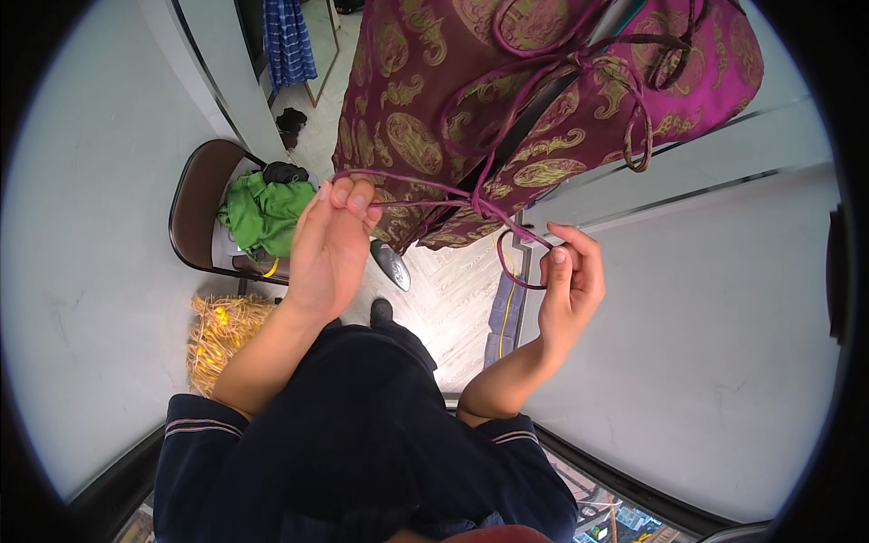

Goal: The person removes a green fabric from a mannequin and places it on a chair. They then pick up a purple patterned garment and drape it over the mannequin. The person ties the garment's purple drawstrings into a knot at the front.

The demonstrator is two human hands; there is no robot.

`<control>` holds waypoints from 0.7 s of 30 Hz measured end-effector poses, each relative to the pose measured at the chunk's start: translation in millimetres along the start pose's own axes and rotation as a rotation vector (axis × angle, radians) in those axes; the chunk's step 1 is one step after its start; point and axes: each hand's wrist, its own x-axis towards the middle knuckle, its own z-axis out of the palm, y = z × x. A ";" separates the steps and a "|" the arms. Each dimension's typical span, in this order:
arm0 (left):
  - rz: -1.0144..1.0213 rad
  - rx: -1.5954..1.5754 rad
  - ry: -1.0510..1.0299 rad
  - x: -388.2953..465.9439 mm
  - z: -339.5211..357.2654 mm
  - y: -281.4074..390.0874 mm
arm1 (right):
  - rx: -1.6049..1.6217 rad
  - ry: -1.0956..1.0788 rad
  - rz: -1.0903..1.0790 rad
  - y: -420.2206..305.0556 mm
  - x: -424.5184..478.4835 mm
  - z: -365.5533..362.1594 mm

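A purple brocade garment [414, 142] with gold motifs fills the upper middle, and its two front edges part over a dark gap. Tied at its upper part is a bow of purple fabric cord [582, 62], its loops hanging down. Lower on the opening, a second pair of cord ties [478, 201] crosses in a knot. My left hand [339, 217] holds a loop of this cord with curled fingers, left of the knot. On the right, my right hand [570, 271] pinches the cord between thumb and fingers, and a slack loop hangs beside it. Both strands look taut.
A brown folding chair [193, 203] at left bears a green cloth [265, 210] and a black item. Below it stands a bundle of straw-like strands [220, 332]. A shoe-like object [392, 265] is under the garment. Grey walls [679, 305] flank both sides; a blue cloth [288, 41] hangs behind.
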 end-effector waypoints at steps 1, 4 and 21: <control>0.051 -0.007 0.017 3.3 -4.8 4.4 | -0.060 0.029 -0.029 1.9 -1.4 -4.9; 0.197 0.041 0.042 10.3 -26.1 18.3 | -0.177 0.077 -0.129 10.4 -3.6 -18.5; 0.022 0.382 0.687 -0.8 -115.9 -13.7 | -0.502 0.467 -0.223 47.8 21.1 27.9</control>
